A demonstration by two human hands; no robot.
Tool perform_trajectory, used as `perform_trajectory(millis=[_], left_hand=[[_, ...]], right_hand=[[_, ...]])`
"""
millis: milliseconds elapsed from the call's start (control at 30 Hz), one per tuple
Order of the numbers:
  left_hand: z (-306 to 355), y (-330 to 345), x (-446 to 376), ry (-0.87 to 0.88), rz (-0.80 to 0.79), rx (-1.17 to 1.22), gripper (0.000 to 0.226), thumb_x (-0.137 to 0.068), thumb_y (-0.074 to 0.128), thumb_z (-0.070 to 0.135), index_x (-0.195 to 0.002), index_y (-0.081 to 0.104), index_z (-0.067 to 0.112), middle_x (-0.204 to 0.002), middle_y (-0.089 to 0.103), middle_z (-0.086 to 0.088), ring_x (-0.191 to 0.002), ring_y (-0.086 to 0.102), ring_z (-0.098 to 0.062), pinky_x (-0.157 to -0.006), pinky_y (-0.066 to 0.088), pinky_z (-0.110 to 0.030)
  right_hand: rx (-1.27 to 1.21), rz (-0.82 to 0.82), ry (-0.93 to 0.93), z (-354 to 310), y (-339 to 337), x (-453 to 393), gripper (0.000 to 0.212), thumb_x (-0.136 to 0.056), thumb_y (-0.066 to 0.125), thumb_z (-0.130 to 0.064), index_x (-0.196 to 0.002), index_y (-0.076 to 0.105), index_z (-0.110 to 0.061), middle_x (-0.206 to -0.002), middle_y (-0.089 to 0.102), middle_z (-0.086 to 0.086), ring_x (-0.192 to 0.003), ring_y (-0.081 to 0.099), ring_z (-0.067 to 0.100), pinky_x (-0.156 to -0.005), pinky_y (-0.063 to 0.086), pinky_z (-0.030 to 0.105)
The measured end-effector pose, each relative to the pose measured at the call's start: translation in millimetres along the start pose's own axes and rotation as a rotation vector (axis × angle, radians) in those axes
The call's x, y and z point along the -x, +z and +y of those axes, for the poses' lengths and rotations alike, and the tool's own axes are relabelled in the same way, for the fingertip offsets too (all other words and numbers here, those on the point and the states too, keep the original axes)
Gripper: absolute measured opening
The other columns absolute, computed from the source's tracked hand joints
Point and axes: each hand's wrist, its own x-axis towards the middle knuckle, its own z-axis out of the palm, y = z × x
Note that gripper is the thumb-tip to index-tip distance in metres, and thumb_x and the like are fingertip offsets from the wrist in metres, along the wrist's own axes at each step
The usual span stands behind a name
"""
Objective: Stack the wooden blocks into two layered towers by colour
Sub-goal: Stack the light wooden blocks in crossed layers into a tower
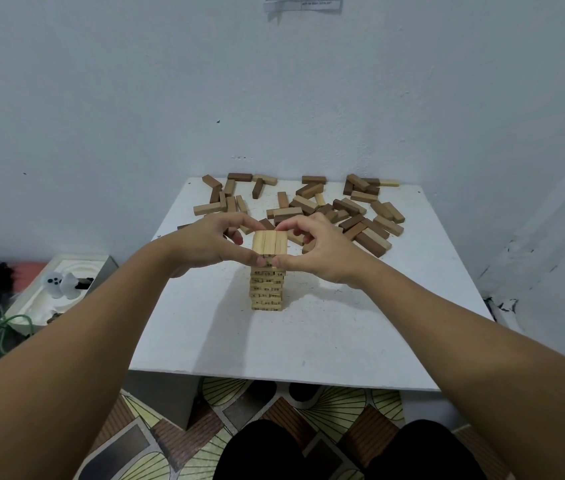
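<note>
top layer: three light blocks (270,242) sat on the light tower (267,289), long axes pointing away
hands: left hand (210,242) and right hand (320,249) pinched on it from either side

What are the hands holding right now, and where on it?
Both hands, left and right, pinch the top layer of the light tower at its opposite sides.

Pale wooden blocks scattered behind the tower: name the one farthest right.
The pale wooden block at the table's far right corner, lying flat beside brown blocks.
</note>
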Motion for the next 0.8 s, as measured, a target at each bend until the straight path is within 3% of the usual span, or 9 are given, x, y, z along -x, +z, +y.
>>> perform_trajectory(millis=[133,367,533,700,800], left_hand=[[2.9,0.7,1.8,-0.007,-0.009,0.012,0.049,-0.071,0.094,0.028,-0.113,0.073,0.042,-0.111,0.05,-0.001,-0.094,0.048,-0.013,-0.084,0.044,-0.029],[0.9,0.9,0.1,-0.025,-0.014,-0.018,0.063,-0.062,0.099,0.041,-0.118,0.071,0.046,-0.126,0.053,-0.005,-0.107,0.05,-0.018,-0.088,0.045,-0.032],[9.9,3.1,7.7,-0.058,0.011,0.001,0.066,-0.062,0.097,0.035,-0.12,0.068,0.049,-0.117,0.05,0.001,-0.098,0.049,-0.011,-0.09,0.043,-0.031],[23.8,1.7,10.6,-0.051,0.037,-0.025,0.085,-0.072,0.093,0.032,-0.143,0.048,0.041,-0.119,0.053,0.003,-0.113,0.052,-0.013,-0.101,0.044,-0.034],[47.4,8.3,6.2,-0.007,0.125,-0.027,0.069,-0.085,0.078,0.03,-0.145,0.045,0.036,-0.125,0.054,-0.002,-0.115,0.055,-0.018,-0.102,0.046,-0.037]], right_hand=[[-0.004,0.0,0.006,0.8,1.0,0.0,0.053,-0.078,0.088,-0.045,-0.124,0.062,-0.045,-0.12,0.042,-0.015,-0.107,0.045,-0.003,-0.092,0.04,0.026],[0.005,-0.002,0.01,0.9,0.2,-0.8,0.056,-0.077,0.088,-0.046,-0.127,0.062,-0.044,-0.119,0.042,-0.014,-0.107,0.046,-0.001,-0.094,0.04,0.025],[-0.022,-0.024,0.012,3.0,-1.1,3.1,0.061,-0.076,0.087,-0.052,-0.131,0.059,-0.049,-0.124,0.042,-0.015,-0.112,0.045,0.0,-0.094,0.042,0.024],[-0.11,0.021,0.035,11.2,-8.6,13.8,0.046,-0.092,0.061,-0.061,-0.134,0.06,-0.041,-0.124,0.045,-0.008,-0.113,0.053,0.004,-0.096,0.042,0.023],[-0.134,0.086,0.065,20.0,-20.7,25.1,0.037,-0.103,0.053,-0.049,-0.135,0.061,-0.034,-0.128,0.048,-0.008,-0.112,0.051,-0.009,-0.091,0.037,0.017]])
